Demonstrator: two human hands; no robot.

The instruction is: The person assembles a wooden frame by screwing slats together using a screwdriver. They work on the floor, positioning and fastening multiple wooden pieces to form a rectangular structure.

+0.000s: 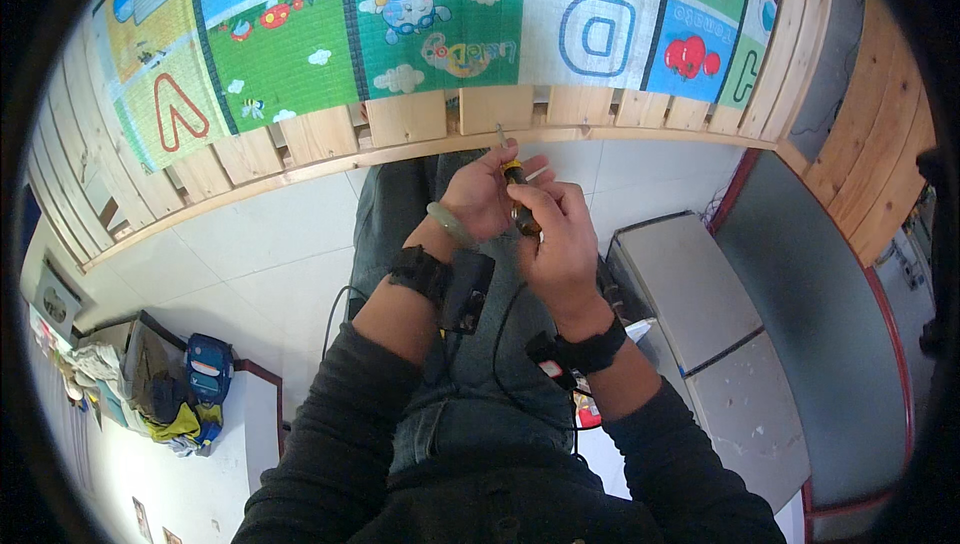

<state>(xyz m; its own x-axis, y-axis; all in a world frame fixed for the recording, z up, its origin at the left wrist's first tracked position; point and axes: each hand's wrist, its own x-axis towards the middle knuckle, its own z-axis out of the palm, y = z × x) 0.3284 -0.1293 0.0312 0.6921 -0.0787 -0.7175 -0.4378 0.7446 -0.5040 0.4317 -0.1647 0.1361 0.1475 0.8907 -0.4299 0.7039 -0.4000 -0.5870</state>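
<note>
A screwdriver (519, 206) with a dark and yellow handle is between my two hands. My right hand (566, 249) is closed on the rear of its handle. My left hand (478, 198), with a pale green bangle (449, 224) at the wrist, is closed round the front of the handle. The metal shaft points away from me. Its tip lies close to the front rail (400, 153) of a wooden slatted frame, just below the end of a wooden slat (497, 110). Whether the tip touches a screw is too small to tell.
A colourful play mat (440, 54) covers most of the slats. Right of my legs stand a grey-topped cabinet (690, 284) and a dark red-edged panel (815, 294). A blue bag (208, 369) and piled clothes lie at the lower left. Black cables (335, 316) hang near my wrists and lap.
</note>
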